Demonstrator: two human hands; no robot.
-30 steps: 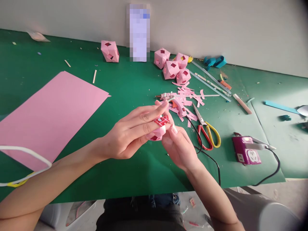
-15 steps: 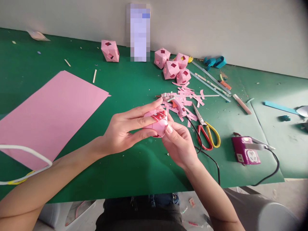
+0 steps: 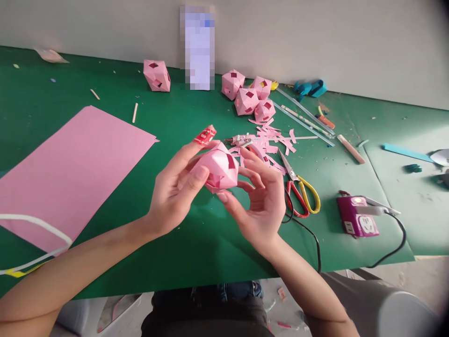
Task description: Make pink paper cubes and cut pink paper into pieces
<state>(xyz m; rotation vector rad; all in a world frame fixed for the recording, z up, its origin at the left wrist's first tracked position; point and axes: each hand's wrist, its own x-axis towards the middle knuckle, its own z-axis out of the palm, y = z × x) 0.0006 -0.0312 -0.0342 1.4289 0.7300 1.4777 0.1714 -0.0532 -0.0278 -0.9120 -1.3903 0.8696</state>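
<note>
Between my hands, above the green table, is a pink folded-paper ball [image 3: 220, 164] with flat facets and diamond-shaped openings. My left hand [image 3: 175, 187] grips it from the left, thumb across its near face. A red printed wrapping [image 3: 205, 135] covers the tip of the left index finger, which points up away from the ball. My right hand [image 3: 263, 196] cups the right side loosely, its thumb touching the lower edge and its fingers curved close to the ball. Just behind lie a glue gun [image 3: 242, 140] and pink paper strips [image 3: 271, 135].
Several finished-looking pink paper balls [image 3: 246, 101] cluster at the back, with another [image 3: 156, 76] farther left. Large pink paper [image 3: 80, 164] lies at left. Scissors [image 3: 296, 185], a purple power adapter [image 3: 358, 217] and a black cord [image 3: 308, 234] are at right. A pixelated panel [image 3: 199, 51] stands behind.
The paper ball has turned and shifted slightly left. My left index finger has lifted off it, and my right hand's fingers have spread from a tight pinch.
</note>
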